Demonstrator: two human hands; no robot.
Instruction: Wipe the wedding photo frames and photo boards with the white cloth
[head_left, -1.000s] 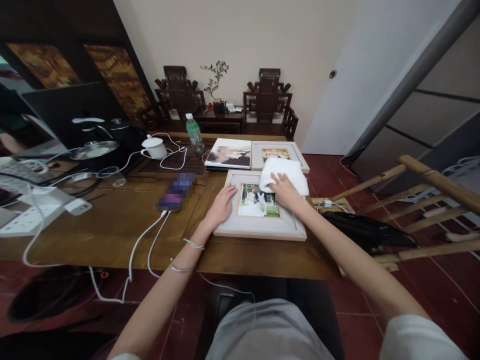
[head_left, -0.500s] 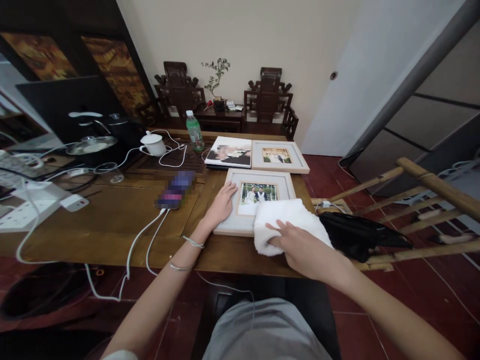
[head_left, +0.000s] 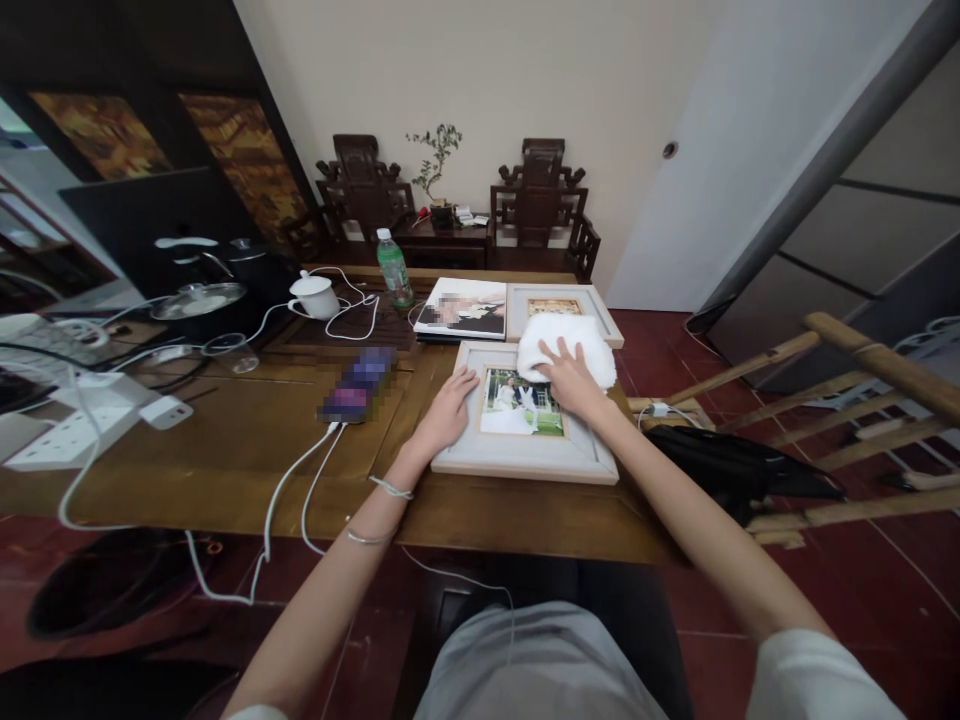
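A white-framed photo [head_left: 525, 450] lies flat near the front edge of the wooden table [head_left: 225, 440]. My left hand [head_left: 448, 405] rests open on the frame's left border, fingers flat. My right hand [head_left: 571, 378] presses a folded white cloth [head_left: 559, 340] against the frame's far right corner, fingers spread over it. Behind it lie a second white-framed photo [head_left: 562, 305] and a photo book [head_left: 463, 308].
A phone [head_left: 358, 384] on a white cable lies left of the frame. Further left are a power strip [head_left: 67, 435], cables, a teacup [head_left: 313, 296], a green bottle [head_left: 392, 268] and a kettle tray. A bamboo chair [head_left: 847, 400] with a black bag [head_left: 720, 470] stands at the right.
My right hand swept the cloth from the frame's near right corner back up to its far right corner. My left hand stayed on the frame's left border.
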